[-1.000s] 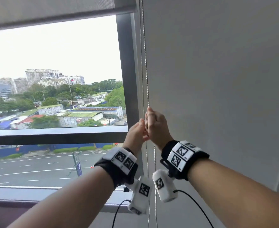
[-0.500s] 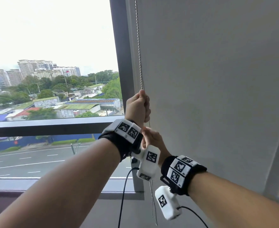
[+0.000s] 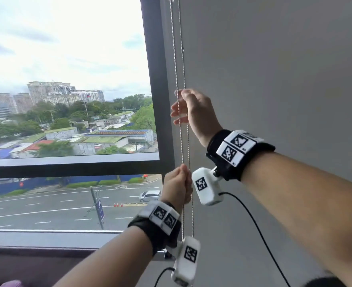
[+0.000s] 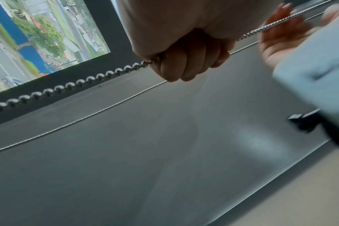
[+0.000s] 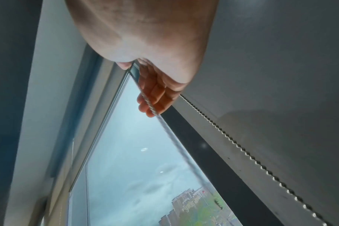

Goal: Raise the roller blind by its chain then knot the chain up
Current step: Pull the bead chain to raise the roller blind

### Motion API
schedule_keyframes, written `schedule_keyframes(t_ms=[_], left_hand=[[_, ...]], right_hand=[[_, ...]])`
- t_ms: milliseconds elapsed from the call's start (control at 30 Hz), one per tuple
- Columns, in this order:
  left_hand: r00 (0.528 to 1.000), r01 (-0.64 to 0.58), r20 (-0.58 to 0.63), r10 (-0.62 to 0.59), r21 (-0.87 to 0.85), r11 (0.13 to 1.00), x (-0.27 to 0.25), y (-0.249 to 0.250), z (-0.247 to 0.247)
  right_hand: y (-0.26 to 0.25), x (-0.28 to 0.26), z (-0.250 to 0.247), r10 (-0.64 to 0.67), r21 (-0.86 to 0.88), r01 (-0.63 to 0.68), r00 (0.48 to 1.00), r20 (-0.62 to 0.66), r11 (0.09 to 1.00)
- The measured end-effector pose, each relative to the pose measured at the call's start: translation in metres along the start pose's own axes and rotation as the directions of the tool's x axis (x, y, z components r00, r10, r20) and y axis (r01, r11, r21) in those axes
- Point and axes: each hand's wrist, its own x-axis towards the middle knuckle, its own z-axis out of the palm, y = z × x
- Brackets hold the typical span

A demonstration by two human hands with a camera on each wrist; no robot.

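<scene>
Gripping bead chain (image 3: pixel 180 129) low, left hand (image 3: pixel 176 186) fisted on 1 strand; right hand (image 3: pixel 188 109) above, fingers spread, holding nothing. Chain thin, limp, slippery — judge full-fist hold best.

Head camera faces window (image 3: pixel 67 79); wrist cameras look closely along chain (image 3: pixel 180 131).

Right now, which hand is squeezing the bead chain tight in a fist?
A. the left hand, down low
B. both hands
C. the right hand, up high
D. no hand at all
A: the left hand has its fingers curled round the bead chain, while the right hand, higher up, has its fingers spread loose beside the chain.
</scene>
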Motion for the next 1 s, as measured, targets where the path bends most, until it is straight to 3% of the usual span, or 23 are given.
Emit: schedule_keyframes(t_ms=[167,300,433,533,833,1000], left_hand=[[0.996,0.085,-0.032,-0.084,0.042,0.995,-0.013,-0.034,-0.006],[0.999,0.042,0.0,-0.042,0.122,0.992,-0.012,-0.036,-0.002],[0.994,-0.036,0.104,0.021,0.137,0.99,-0.007,-0.021,-0.004],[0.997,-0.036,0.078,0.024,0.156,0.987,0.0,0.001,-0.006],[0.975,-0.203,0.093,0.2,0.026,0.979,0.039,0.07,0.006],[0.974,-0.213,0.09,0.21,0.027,0.977,0.052,0.087,0.02]], right_hand=[[-0.012,0.017,0.013,-0.005,0.063,0.007,0.999,-0.033,0.998],[-0.004,0.022,0.023,-0.018,0.003,0.019,0.988,-0.151,1.0],[0.0,0.022,0.022,-0.054,0.033,0.06,0.983,-0.173,0.998],[0.01,0.014,0.018,-0.053,0.008,0.055,0.985,-0.161,0.998],[0.082,-0.06,0.007,0.088,0.03,-0.085,0.99,-0.106,0.996],[0.101,-0.1,0.011,0.241,0.122,-0.231,0.968,-0.07,0.965]])
